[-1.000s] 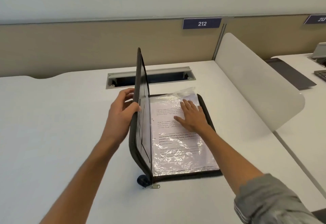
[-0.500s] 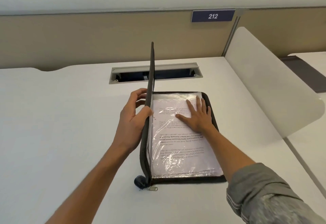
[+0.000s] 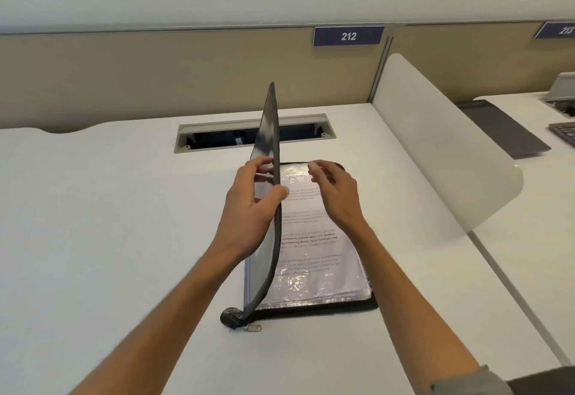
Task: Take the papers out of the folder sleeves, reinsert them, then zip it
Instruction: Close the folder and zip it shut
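On the white desk (image 3: pixel 124 239) lies the folder (image 3: pixel 314 306), its cover (image 3: pixel 267 133) upright, pinched by the left hand (image 3: pixel 249 208); the right hand (image 3: pixel 337 195) hovers above the sleeved papers (image 3: pixel 317 258), fingers loosely curled, empty.

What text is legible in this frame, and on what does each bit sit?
"212": white digits on the blue plate fixed to the beige partition.
"213": second blue plate at the right edge, cut off and slanted, just readable.
Printed page in the folder's plastic sleeve: a bold line partly reads "Defined by a slower pac..." and "community bonds"; the rest is too blurred to read.
No brand or label visible on the folder cover.
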`<act>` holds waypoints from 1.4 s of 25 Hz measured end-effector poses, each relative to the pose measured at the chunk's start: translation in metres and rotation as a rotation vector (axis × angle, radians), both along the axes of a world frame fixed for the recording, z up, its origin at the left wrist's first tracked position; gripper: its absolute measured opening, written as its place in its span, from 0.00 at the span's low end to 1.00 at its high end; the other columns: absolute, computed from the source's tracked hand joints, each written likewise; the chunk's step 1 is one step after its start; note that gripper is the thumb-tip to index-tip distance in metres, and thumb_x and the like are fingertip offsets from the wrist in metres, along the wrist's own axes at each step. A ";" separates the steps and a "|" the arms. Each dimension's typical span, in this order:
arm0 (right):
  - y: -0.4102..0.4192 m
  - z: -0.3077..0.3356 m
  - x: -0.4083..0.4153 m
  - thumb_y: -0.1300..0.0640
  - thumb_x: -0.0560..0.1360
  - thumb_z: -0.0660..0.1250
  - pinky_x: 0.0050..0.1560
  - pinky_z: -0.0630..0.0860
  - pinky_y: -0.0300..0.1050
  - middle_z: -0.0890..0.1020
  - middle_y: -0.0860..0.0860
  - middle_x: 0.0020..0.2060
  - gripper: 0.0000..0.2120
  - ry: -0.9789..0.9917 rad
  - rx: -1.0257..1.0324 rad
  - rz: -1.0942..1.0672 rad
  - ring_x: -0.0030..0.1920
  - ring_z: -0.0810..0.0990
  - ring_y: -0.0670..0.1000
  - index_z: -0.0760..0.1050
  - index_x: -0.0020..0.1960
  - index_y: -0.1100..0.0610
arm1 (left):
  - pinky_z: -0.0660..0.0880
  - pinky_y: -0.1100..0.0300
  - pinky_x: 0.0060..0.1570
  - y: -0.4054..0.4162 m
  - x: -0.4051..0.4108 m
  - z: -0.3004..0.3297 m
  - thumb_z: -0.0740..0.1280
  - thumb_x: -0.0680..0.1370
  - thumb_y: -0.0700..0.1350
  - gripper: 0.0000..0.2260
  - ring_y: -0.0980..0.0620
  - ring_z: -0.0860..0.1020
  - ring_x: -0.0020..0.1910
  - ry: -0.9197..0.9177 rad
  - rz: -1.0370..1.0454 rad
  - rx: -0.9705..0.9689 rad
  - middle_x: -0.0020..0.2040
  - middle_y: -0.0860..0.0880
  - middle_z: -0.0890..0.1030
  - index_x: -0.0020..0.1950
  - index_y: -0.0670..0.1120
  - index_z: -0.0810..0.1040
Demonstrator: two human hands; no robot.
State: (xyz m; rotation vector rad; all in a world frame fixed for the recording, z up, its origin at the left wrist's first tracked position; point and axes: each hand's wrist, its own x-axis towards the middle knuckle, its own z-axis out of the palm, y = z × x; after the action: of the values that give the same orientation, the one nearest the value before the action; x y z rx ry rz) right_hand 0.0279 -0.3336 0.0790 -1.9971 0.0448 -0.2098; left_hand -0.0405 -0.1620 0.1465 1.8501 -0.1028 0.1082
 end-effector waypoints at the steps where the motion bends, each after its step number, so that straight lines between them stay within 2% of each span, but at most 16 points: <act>1: 0.005 0.018 -0.013 0.37 0.78 0.58 0.58 0.78 0.44 0.83 0.46 0.54 0.23 0.034 0.119 0.054 0.53 0.82 0.46 0.77 0.63 0.50 | 0.74 0.66 0.49 -0.003 -0.001 -0.001 0.62 0.72 0.58 0.24 0.58 0.74 0.60 -0.007 -0.007 0.012 0.61 0.56 0.74 0.67 0.54 0.68; 4: 0.006 0.062 -0.047 0.33 0.74 0.50 0.57 0.78 0.41 0.84 0.45 0.51 0.28 0.179 0.305 0.255 0.52 0.84 0.45 0.77 0.61 0.47 | 0.70 0.72 0.49 -0.008 -0.005 -0.005 0.59 0.74 0.62 0.19 0.66 0.73 0.58 -0.030 -0.045 0.051 0.59 0.62 0.73 0.65 0.61 0.67; 6: 0.000 0.076 -0.061 0.37 0.77 0.54 0.56 0.79 0.41 0.84 0.44 0.52 0.23 0.213 0.292 0.328 0.53 0.84 0.45 0.76 0.63 0.46 | 0.68 0.75 0.51 -0.008 -0.011 -0.012 0.56 0.75 0.64 0.17 0.69 0.72 0.57 -0.028 -0.085 0.078 0.58 0.64 0.73 0.63 0.63 0.68; 8: -0.010 0.082 -0.071 0.46 0.80 0.60 0.54 0.80 0.39 0.84 0.42 0.53 0.16 0.223 0.251 0.336 0.53 0.84 0.45 0.75 0.65 0.46 | 0.67 0.72 0.57 -0.005 -0.019 -0.029 0.55 0.76 0.64 0.21 0.68 0.71 0.59 -0.003 -0.128 0.141 0.61 0.62 0.73 0.66 0.60 0.70; 11: -0.024 0.086 -0.081 0.54 0.81 0.62 0.45 0.79 0.33 0.85 0.42 0.51 0.12 0.268 0.262 0.281 0.49 0.84 0.43 0.76 0.63 0.45 | 0.66 0.67 0.62 0.003 -0.034 -0.068 0.57 0.77 0.66 0.26 0.63 0.66 0.65 0.022 -0.230 0.324 0.68 0.63 0.66 0.74 0.60 0.63; 14: -0.040 0.077 -0.092 0.62 0.79 0.64 0.44 0.78 0.33 0.86 0.45 0.49 0.17 0.281 0.229 0.219 0.48 0.85 0.44 0.74 0.64 0.45 | 0.61 0.60 0.71 0.014 -0.045 -0.104 0.54 0.76 0.69 0.29 0.58 0.59 0.73 0.025 -0.259 0.503 0.76 0.58 0.59 0.76 0.62 0.58; 17: -0.052 0.058 -0.102 0.67 0.78 0.62 0.47 0.80 0.38 0.86 0.45 0.48 0.22 0.263 0.157 0.117 0.48 0.85 0.46 0.74 0.64 0.44 | 0.59 0.59 0.71 0.028 -0.056 -0.125 0.52 0.73 0.70 0.33 0.55 0.60 0.74 0.001 -0.233 0.636 0.75 0.54 0.62 0.76 0.59 0.62; 19: -0.060 0.040 -0.104 0.67 0.77 0.61 0.46 0.79 0.38 0.86 0.44 0.48 0.23 0.254 0.062 0.029 0.47 0.85 0.45 0.75 0.64 0.44 | 0.61 0.56 0.71 0.038 -0.061 -0.138 0.52 0.74 0.69 0.32 0.53 0.63 0.73 -0.040 -0.210 0.723 0.74 0.54 0.64 0.75 0.57 0.65; 21: -0.066 0.018 -0.105 0.65 0.76 0.62 0.44 0.76 0.35 0.85 0.47 0.52 0.23 0.262 -0.030 -0.071 0.49 0.84 0.47 0.74 0.67 0.47 | 0.62 0.56 0.69 0.048 -0.067 -0.150 0.53 0.74 0.68 0.32 0.53 0.64 0.71 -0.040 -0.168 0.759 0.72 0.54 0.66 0.74 0.55 0.67; 24: -0.067 -0.015 -0.107 0.64 0.75 0.61 0.49 0.72 0.44 0.81 0.52 0.55 0.23 0.249 -0.269 -0.205 0.52 0.79 0.55 0.70 0.70 0.53 | 0.65 0.56 0.66 0.058 -0.076 -0.162 0.57 0.71 0.69 0.34 0.53 0.68 0.68 0.039 -0.057 0.698 0.68 0.54 0.71 0.71 0.51 0.70; 26: -0.060 -0.038 -0.111 0.61 0.75 0.61 0.56 0.71 0.50 0.75 0.53 0.65 0.26 0.209 -0.620 -0.191 0.62 0.74 0.57 0.65 0.73 0.55 | 0.69 0.57 0.61 0.063 -0.080 -0.165 0.59 0.69 0.69 0.31 0.57 0.70 0.62 0.080 -0.009 0.643 0.61 0.57 0.74 0.64 0.52 0.74; 27: -0.055 -0.050 -0.112 0.57 0.77 0.61 0.64 0.67 0.53 0.68 0.54 0.73 0.27 0.197 -0.778 -0.149 0.70 0.68 0.56 0.61 0.76 0.55 | 0.69 0.59 0.58 0.065 -0.082 -0.166 0.61 0.69 0.69 0.27 0.60 0.70 0.58 0.078 0.002 0.617 0.57 0.59 0.75 0.60 0.53 0.76; 28: -0.050 -0.062 -0.112 0.51 0.80 0.59 0.70 0.61 0.55 0.60 0.53 0.77 0.28 0.205 -0.851 -0.098 0.75 0.60 0.54 0.58 0.78 0.54 | 0.69 0.61 0.54 0.066 -0.084 -0.167 0.64 0.69 0.68 0.22 0.62 0.70 0.54 0.070 0.007 0.592 0.53 0.61 0.76 0.55 0.55 0.76; 30: -0.038 -0.085 -0.115 0.38 0.80 0.49 0.75 0.50 0.57 0.52 0.49 0.79 0.32 0.248 -0.861 -0.023 0.78 0.50 0.51 0.53 0.79 0.52 | 0.70 0.64 0.48 0.067 -0.088 -0.167 0.71 0.71 0.62 0.13 0.60 0.72 0.50 0.063 0.005 0.549 0.46 0.62 0.76 0.46 0.55 0.76; 32: -0.035 -0.101 -0.118 0.33 0.77 0.40 0.76 0.47 0.58 0.50 0.47 0.80 0.37 0.236 -0.860 -0.013 0.79 0.48 0.51 0.50 0.80 0.51 | 0.71 0.65 0.43 0.070 -0.091 -0.169 0.72 0.72 0.58 0.10 0.58 0.74 0.47 0.068 -0.024 0.516 0.40 0.60 0.77 0.41 0.54 0.76; 35: -0.036 -0.106 -0.114 0.33 0.77 0.41 0.76 0.44 0.58 0.52 0.48 0.80 0.36 0.223 -0.851 -0.026 0.79 0.49 0.51 0.51 0.80 0.51 | 0.70 0.65 0.43 0.076 -0.094 -0.171 0.67 0.71 0.62 0.11 0.57 0.74 0.46 0.059 -0.075 0.505 0.38 0.60 0.77 0.39 0.55 0.77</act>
State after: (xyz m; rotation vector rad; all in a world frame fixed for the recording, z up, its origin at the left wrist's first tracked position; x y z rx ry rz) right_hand -0.0864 -0.3696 -0.0270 -2.8636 0.1423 -0.0111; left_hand -0.1347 -0.0863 -0.0245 2.3481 -0.1701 -0.0299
